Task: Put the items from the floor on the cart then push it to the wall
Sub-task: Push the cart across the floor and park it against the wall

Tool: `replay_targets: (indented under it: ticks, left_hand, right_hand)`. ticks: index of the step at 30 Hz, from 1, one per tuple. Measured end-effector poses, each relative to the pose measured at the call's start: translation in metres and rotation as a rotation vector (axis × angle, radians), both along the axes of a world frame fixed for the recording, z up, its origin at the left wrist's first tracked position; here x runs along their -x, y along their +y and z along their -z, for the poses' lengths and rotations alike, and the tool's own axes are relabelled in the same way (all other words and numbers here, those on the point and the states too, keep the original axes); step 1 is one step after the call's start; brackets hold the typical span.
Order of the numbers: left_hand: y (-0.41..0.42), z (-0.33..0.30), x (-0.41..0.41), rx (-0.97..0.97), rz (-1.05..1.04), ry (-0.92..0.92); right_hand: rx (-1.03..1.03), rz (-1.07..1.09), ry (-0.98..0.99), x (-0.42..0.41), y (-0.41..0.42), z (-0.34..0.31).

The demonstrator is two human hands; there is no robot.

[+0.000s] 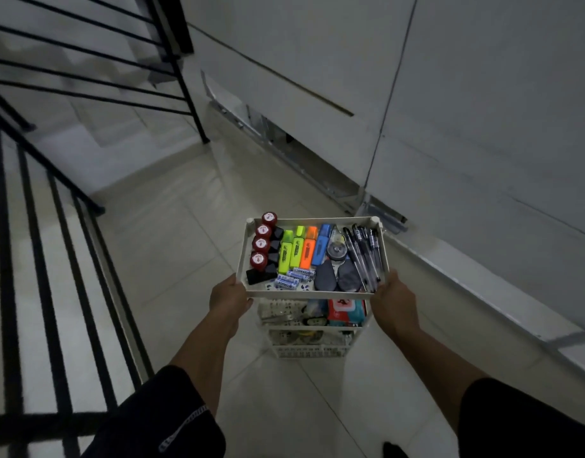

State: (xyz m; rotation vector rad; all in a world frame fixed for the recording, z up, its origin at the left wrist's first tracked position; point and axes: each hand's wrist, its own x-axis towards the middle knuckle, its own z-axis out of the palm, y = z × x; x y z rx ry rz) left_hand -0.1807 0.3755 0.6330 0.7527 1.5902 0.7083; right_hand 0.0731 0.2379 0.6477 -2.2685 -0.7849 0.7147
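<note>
Cart's lower shelves (312,317) mostly hidden under top tray (248,292); contents blurry.

Dim indoor landing, light low and greyish. Floor (172,246) of large pale glossy tiles with thin dark joints. Black metal railing (49,226) with slanted bars along left side, stairwell behind it. White panelled wall (483,110) on right, thin dark seams across it. Metal rail (284,140) along wall base. Pale ledge (476,285) near floor at right.
</note>
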Motion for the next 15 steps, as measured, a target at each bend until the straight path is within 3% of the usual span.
replay_targets:
  ticks: [15]
  left_hand:
    - [0.087, 0.003, -0.018, -0.013, 0.31, -0.009]
  right_hand:
    - [-0.044, 0.277, -0.093, 0.038, 0.004, 0.011]
